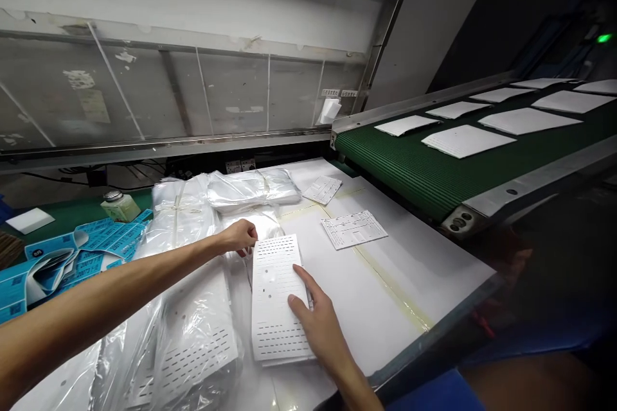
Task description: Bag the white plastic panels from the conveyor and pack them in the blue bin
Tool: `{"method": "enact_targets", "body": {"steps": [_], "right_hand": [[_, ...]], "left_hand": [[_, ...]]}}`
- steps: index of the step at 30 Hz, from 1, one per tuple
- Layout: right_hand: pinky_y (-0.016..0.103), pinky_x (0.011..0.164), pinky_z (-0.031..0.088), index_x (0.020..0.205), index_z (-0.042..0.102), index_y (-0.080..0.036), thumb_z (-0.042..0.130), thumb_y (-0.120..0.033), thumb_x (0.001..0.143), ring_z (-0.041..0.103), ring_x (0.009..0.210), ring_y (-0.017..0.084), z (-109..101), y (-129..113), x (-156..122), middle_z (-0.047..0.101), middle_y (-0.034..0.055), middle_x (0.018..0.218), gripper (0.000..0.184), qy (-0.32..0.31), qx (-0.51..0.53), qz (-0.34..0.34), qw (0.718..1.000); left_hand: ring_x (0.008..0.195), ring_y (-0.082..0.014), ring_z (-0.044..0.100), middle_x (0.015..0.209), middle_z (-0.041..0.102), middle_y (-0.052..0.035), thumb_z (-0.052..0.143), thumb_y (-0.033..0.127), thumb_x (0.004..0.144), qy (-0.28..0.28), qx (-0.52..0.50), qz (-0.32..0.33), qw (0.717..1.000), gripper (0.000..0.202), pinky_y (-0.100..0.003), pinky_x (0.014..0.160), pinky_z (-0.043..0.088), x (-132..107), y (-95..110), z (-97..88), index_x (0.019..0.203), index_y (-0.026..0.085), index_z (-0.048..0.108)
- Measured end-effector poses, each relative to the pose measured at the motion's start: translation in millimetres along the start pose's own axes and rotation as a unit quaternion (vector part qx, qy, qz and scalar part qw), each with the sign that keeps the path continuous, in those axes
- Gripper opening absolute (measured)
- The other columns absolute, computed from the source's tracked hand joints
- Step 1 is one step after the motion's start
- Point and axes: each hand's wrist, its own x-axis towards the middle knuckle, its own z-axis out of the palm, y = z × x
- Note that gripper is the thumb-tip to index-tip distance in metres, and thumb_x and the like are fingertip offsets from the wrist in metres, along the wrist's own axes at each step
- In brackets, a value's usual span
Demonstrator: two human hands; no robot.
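A small stack of white slotted panels (277, 334), with rows of short dark slits and a few round holes, lies on the white-covered table in front of me. My right hand (321, 321) grips its right edge, thumb and index finger over the top face, other fingers out of sight. At its upper left corner my left hand (240, 237) is closed in a pinch; what is between the fingertips is hidden. Clear plastic bags (180, 225) lie just behind and left of that hand. Closer to me, a bagged stack of similar panels (197, 347) sits under my left forearm.
Two loose white panels, a near one (354, 229) and a far one (322, 189), lie toward the conveyor. White pieces (467, 140) sit on the green conveyor belt (400, 167) at right. Blue label sheets (91, 250) and a small bottle (119, 205) are at left.
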Motion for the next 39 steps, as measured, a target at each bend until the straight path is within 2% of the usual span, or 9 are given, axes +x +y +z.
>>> {"method": "enact_targets", "body": {"steps": [5, 9, 14, 17, 22, 25, 28, 31, 39], "right_hand": [[0.037, 0.105, 0.035, 0.134, 0.045, -0.024, 0.053, -0.031, 0.082, 0.043, 0.127, 0.021, -2, 16, 11, 0.048, 0.0029, 0.138, 0.053, 0.008, -0.026, 0.013, 1.000], [0.038, 0.105, 0.035, 0.136, 0.042, -0.026, 0.052, -0.034, 0.083, 0.042, 0.128, 0.022, 0, 24, 8, 0.047, 0.0020, 0.139, 0.055, 0.026, -0.021, 0.023, 0.999], [0.037, 0.110, 0.028, 0.137, 0.040, -0.023, 0.049, -0.033, 0.084, 0.035, 0.133, 0.021, 20, 24, -3, 0.043, 0.0029, 0.142, 0.055, 0.077, -0.055, -0.010, 0.995], [0.036, 0.110, 0.028, 0.137, 0.041, -0.024, 0.048, -0.030, 0.085, 0.035, 0.132, 0.021, 40, 19, -16, 0.043, 0.0018, 0.142, 0.053, 0.046, -0.094, 0.000, 0.994], [0.042, 0.098, 0.042, 0.133, 0.047, -0.028, 0.051, -0.020, 0.077, 0.051, 0.119, 0.030, 66, 18, -41, 0.057, 0.0067, 0.127, 0.057, -0.003, -0.208, -0.026, 0.978], [0.043, 0.099, 0.042, 0.128, 0.054, -0.029, 0.054, -0.018, 0.072, 0.054, 0.116, 0.031, 51, 18, -47, 0.062, 0.0053, 0.121, 0.057, 0.013, -0.212, -0.040, 0.976], [0.038, 0.109, 0.030, 0.132, 0.049, -0.026, 0.053, -0.027, 0.079, 0.041, 0.129, 0.023, 18, 9, -40, 0.049, 0.0009, 0.137, 0.052, 0.067, -0.127, -0.016, 0.990], [0.037, 0.110, 0.029, 0.137, 0.039, -0.029, 0.052, -0.037, 0.084, 0.034, 0.133, 0.020, -2, -4, -23, 0.039, -0.0016, 0.144, 0.055, 0.107, -0.070, -0.016, 0.992], [0.039, 0.105, 0.036, 0.137, 0.041, -0.027, 0.051, -0.036, 0.084, 0.043, 0.127, 0.023, 9, 12, 4, 0.045, 0.0014, 0.140, 0.055, 0.050, -0.043, -0.011, 0.998]], "left_hand": [[0.062, -0.0153, 0.061, 0.064, 0.061, -0.0026, 0.065, 0.050, 0.068, -0.002, -0.076, -0.006, 0.997, 0.038, -0.029, 0.057, 0.053, -10, -14, -7.6, 0.070, 0.015, 0.053], [0.071, -0.0143, 0.061, 0.074, 0.064, -0.0030, 0.065, 0.052, 0.070, -0.051, -0.110, 0.036, 0.992, 0.039, -0.030, 0.070, 0.051, -25, -12, -20.4, 0.072, 0.015, 0.055], [0.075, -0.0156, 0.062, 0.079, 0.065, -0.0044, 0.062, 0.044, 0.075, -0.088, -0.107, 0.057, 0.989, 0.031, -0.031, 0.073, 0.051, -32, -5, -26.3, 0.078, 0.014, 0.060], [0.073, -0.0157, 0.063, 0.078, 0.065, -0.0040, 0.064, 0.033, 0.072, -0.079, -0.092, 0.050, 0.991, 0.022, -0.030, 0.069, 0.052, -22, -2, -21.0, 0.080, 0.014, 0.060], [0.064, -0.0144, 0.061, 0.070, 0.062, -0.0016, 0.062, 0.020, 0.065, -0.058, -0.062, 0.042, 0.996, 0.011, -0.025, 0.058, 0.050, -6, 4, -5.6, 0.073, 0.014, 0.058], [0.058, -0.0124, 0.057, 0.063, 0.059, -0.0001, 0.057, 0.022, 0.067, -0.025, -0.047, 0.035, 0.998, 0.007, -0.023, 0.054, 0.047, -5, -1, 5.0, 0.070, 0.015, 0.056], [0.054, -0.0113, 0.055, 0.060, 0.057, 0.0011, 0.051, 0.025, 0.070, -0.010, -0.044, 0.032, 0.998, 0.009, -0.022, 0.052, 0.046, -6, -9, 12.8, 0.071, 0.016, 0.055], [0.052, -0.0110, 0.055, 0.059, 0.058, 0.0015, 0.053, 0.026, 0.069, -0.029, -0.040, 0.040, 0.998, 0.011, -0.022, 0.051, 0.045, -7, -14, 15.5, 0.071, 0.016, 0.057], [0.049, -0.0100, 0.050, 0.052, 0.056, 0.0015, 0.055, 0.028, 0.069, -0.051, -0.018, 0.058, 0.997, 0.020, -0.021, 0.050, 0.041, -8, -5, 11.7, 0.055, 0.015, 0.062]]}}
